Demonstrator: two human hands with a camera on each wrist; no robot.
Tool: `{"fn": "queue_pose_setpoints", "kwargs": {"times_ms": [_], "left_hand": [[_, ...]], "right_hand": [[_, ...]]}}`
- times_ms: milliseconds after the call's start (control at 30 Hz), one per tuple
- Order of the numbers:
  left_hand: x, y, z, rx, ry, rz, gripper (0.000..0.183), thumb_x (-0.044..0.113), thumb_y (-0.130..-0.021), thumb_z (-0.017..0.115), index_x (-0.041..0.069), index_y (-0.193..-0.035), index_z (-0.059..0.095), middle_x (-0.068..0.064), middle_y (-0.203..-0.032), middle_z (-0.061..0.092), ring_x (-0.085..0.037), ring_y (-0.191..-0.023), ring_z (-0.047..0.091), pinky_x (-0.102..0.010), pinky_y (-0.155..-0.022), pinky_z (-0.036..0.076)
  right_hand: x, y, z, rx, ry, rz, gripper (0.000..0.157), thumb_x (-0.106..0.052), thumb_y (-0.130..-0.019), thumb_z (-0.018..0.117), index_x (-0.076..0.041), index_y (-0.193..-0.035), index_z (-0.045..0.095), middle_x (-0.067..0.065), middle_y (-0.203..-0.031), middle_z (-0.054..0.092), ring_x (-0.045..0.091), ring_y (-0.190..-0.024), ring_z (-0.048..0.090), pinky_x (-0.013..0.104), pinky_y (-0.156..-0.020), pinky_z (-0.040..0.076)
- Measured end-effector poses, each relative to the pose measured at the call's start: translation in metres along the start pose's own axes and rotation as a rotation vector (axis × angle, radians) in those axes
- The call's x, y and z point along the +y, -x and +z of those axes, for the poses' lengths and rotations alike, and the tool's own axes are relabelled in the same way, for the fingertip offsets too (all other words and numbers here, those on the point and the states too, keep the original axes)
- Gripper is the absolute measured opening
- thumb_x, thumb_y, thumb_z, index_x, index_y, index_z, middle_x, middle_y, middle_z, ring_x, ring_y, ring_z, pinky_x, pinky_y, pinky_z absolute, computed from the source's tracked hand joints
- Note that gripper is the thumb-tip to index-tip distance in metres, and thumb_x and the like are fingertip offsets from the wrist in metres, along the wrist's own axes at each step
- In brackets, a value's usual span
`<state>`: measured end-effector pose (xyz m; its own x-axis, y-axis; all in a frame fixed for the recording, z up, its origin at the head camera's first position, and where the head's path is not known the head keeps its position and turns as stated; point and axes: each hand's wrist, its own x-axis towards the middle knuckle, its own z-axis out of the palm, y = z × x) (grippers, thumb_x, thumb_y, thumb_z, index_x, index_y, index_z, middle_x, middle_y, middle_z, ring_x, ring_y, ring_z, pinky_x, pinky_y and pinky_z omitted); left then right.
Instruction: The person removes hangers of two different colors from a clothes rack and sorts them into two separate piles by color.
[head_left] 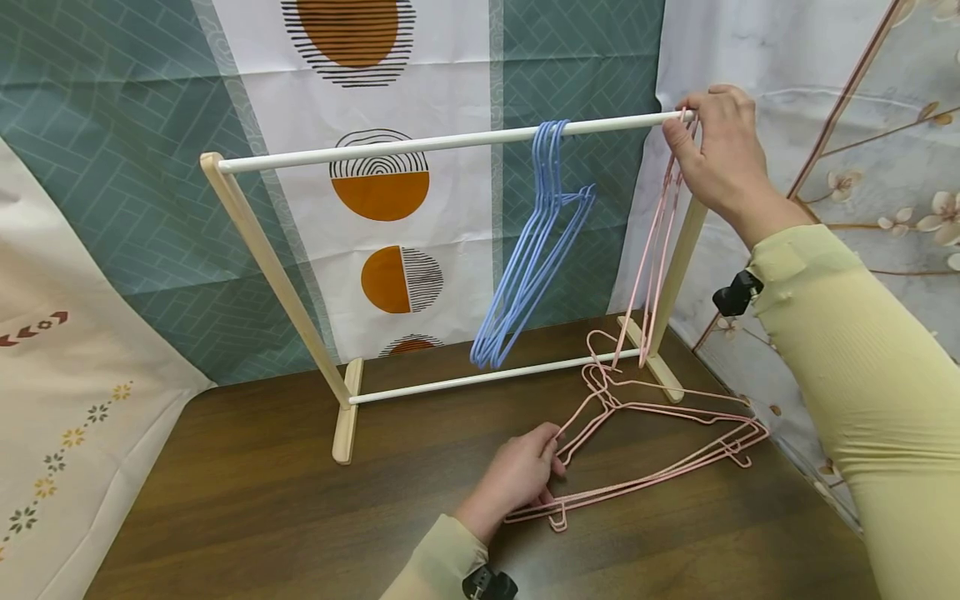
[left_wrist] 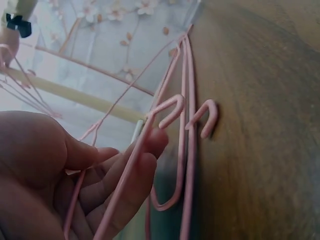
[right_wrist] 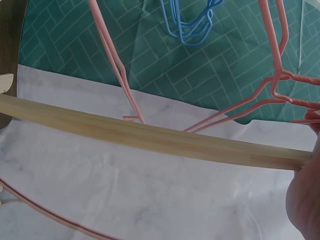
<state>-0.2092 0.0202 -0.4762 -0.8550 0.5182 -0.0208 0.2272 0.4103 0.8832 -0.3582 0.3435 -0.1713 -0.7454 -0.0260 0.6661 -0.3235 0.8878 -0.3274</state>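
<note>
At the right end of the white top rail (head_left: pixel 390 148), my right hand (head_left: pixel 720 150) holds the hook ends of pink hangers (head_left: pixel 649 250), which hang down beside the wooden post. In the right wrist view only an edge of that hand shows, by the post (right_wrist: pixel 150 137). Below, my left hand (head_left: pixel 521 471) grips the left side of a pink wire hanger (left_wrist: pixel 131 167), its wire running between thumb and fingers. This hanger overlaps other pink hangers (head_left: pixel 660 477) above the dark wooden table (head_left: pixel 262 500). Their hooks point toward the rack.
Several blue hangers (head_left: pixel 551 167) hang from the rail right of its middle. The rack has wooden posts (head_left: pixel 277 283), flat feet (head_left: pixel 347 425) and a white lower rod (head_left: pixel 450 384). Patterned cloth (head_left: pixel 585 50) hangs behind, with flowered cloth (head_left: pixel 885 183) on the right.
</note>
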Motion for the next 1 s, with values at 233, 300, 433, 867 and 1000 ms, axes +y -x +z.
{"fn": "queue_pose_setpoints", "kwargs": {"times_ms": [233, 300, 433, 867, 1000], "left_hand": [[-0.003, -0.002, 0.005, 0.034, -0.193, 0.041, 0.013, 0.007, -0.114, 0.06, 0.006, -0.12, 0.071, 0.004, -0.08, 0.068, -0.003, -0.042, 0.06, -0.024, -0.05, 0.051], [-0.005, -0.003, 0.006, 0.066, -0.276, 0.074, 0.011, 0.008, -0.111, 0.065, 0.007, -0.118, 0.074, 0.005, -0.08, 0.069, -0.002, -0.048, 0.062, -0.026, -0.058, 0.052], [-0.019, -0.011, 0.009, 0.171, -0.452, 0.189, 0.015, 0.013, -0.106, 0.075, 0.012, -0.12, 0.078, 0.004, -0.092, 0.077, -0.012, -0.076, 0.073, -0.034, -0.072, 0.057], [-0.016, 0.0, -0.014, 0.246, -0.56, 0.154, 0.018, 0.02, -0.104, 0.077, 0.014, -0.121, 0.08, 0.0, -0.105, 0.078, -0.021, -0.096, 0.074, -0.042, -0.082, 0.06], [-0.016, 0.003, -0.04, 0.28, -0.45, 0.117, 0.02, 0.021, -0.109, 0.07, 0.012, -0.125, 0.08, -0.003, -0.112, 0.079, -0.024, -0.102, 0.075, -0.049, -0.088, 0.06]], "right_hand": [[-0.001, 0.0, 0.0, 0.003, -0.003, 0.008, 0.055, -0.042, -0.118, 0.042, 0.0, -0.151, 0.051, 0.023, -0.161, 0.046, 0.025, -0.164, 0.015, 0.049, -0.132, 0.021], [-0.001, 0.0, 0.0, 0.002, 0.0, 0.004, 0.055, -0.042, -0.118, 0.042, 0.0, -0.151, 0.051, 0.023, -0.16, 0.046, 0.026, -0.164, 0.016, 0.047, -0.132, 0.02], [-0.001, 0.0, 0.001, 0.0, 0.004, -0.004, 0.055, -0.042, -0.118, 0.043, 0.001, -0.15, 0.051, 0.024, -0.159, 0.047, 0.027, -0.164, 0.016, 0.046, -0.133, 0.018], [-0.001, 0.0, 0.0, 0.005, 0.008, -0.009, 0.054, -0.042, -0.118, 0.043, 0.001, -0.15, 0.051, 0.024, -0.158, 0.048, 0.027, -0.164, 0.016, 0.045, -0.133, 0.018], [0.0, 0.0, 0.0, 0.0, 0.005, -0.005, 0.054, -0.041, -0.118, 0.044, 0.002, -0.15, 0.051, 0.025, -0.159, 0.048, 0.028, -0.164, 0.016, 0.046, -0.133, 0.018]]}}
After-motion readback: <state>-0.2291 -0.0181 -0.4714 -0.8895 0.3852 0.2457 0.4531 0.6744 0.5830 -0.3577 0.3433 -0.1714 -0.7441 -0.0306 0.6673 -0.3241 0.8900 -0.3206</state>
